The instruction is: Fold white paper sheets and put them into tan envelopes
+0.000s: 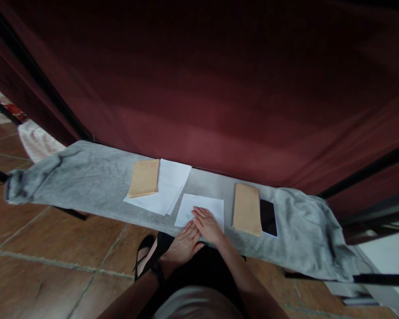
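The left hand (185,243) and right hand (208,225) touch, flat with fingers extended on the middle sheet (206,201), holding nothing.

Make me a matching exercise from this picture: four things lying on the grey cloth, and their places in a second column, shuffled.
Things
1. Phone
2. Left brown stack
3. Middle white paper
4. Right brown stack

Places
A. Under the right hand
B. Immediately left of the phone
C. Farthest right of the four
D. Partly on top of white sheets

Right pairs: 1-C, 2-D, 3-A, 4-B
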A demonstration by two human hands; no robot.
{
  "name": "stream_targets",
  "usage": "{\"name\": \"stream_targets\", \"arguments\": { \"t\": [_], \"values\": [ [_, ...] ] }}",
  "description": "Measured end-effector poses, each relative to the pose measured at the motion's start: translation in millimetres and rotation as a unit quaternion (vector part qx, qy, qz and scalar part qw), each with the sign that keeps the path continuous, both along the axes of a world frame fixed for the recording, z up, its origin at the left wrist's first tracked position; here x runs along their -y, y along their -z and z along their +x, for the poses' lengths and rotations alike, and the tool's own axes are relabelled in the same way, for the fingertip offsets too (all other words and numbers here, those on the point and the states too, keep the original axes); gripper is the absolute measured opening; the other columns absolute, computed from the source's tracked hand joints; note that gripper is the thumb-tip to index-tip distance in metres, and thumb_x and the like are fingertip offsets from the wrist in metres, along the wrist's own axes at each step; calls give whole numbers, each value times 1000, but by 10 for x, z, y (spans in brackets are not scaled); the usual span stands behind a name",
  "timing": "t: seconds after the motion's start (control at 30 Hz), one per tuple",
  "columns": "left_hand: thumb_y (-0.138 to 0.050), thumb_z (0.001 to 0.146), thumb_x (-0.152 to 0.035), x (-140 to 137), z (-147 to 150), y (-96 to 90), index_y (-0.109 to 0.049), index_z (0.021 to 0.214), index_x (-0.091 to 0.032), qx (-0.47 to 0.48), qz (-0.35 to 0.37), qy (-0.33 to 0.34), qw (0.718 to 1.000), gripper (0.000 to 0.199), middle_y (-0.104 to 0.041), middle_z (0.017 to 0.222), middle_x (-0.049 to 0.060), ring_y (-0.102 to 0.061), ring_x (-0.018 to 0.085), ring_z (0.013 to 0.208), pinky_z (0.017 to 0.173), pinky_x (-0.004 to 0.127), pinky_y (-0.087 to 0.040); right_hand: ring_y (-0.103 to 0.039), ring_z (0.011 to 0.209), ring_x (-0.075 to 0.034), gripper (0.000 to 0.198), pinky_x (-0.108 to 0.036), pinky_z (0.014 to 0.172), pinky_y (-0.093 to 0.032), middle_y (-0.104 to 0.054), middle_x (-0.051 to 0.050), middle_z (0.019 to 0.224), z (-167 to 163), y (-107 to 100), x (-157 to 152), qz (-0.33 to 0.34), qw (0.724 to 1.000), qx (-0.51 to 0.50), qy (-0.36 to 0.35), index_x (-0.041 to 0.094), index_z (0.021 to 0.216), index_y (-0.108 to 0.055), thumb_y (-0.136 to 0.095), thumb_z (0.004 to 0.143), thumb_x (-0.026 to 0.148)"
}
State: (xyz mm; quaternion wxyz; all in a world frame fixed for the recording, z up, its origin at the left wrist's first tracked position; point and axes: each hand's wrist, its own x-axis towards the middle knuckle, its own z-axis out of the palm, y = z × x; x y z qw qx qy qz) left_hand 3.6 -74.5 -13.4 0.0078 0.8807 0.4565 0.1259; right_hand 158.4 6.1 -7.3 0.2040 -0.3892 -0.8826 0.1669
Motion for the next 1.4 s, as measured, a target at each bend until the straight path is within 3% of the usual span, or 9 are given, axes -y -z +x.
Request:
{"name": "stream_targets", "arguments": {
  "t": [0.33,0.5,0.73,0.9,1.2,1.4],
  "values": [
    [-47,99,-40,-22,-18,37,-31,153,-17,-16,32,21,999,60,-38,157,11,-30,24,148,122,44,-25,-38,143,-19,47,-41,120,-25,-42,-6,155,105,31,-508,46,990,102,91,18,148,-44,-31,105,33],
    [-47,100,-38,-13,-3,47,-29,153,-18,-21,32,16,999,60,-36,158,12,-30,24,148,122,44,-23,-35,145,-22,50,-45,120,-26,-40,-10,156,111,25,-557,38,988,103,109,15,151,-39,-28,106,34],
    [-46,99,-44,12,22,21,-37,149,-14,-8,6,11,1000,60,-43,154,14,-32,27,147,122,46,-24,-37,144,-22,49,-44,120,-30,-39,-10,156,238,102,-67,47,993,90,65,15,149,-43,-28,105,33],
    [-48,98,-46,19,18,24,-38,148,-10,-5,9,14,1000,62,-41,155,17,-29,27,148,123,46,-21,-38,144,-23,49,-45,119,-29,-37,-10,157,401,149,294,85,987,102,88,15,150,-42,-28,106,32],
    [-47,99,-44,16,-18,-14,-31,152,-12,11,11,23,1000,64,-33,159,16,-26,25,149,123,44,-22,-36,145,-26,53,-47,119,-28,-36,-12,158,614,167,604,125,977,133,107,13,154,-32,-33,105,33],
    [-44,100,-44,8,-175,-76,-30,153,-15,18,18,10,1000,61,-35,158,13,-29,23,148,121,42,-29,-40,142,-26,57,-47,118,-30,-37,-11,157,781,173,768,136,972,132,138,14,157,-25,-33,105,36]
  ]
}}
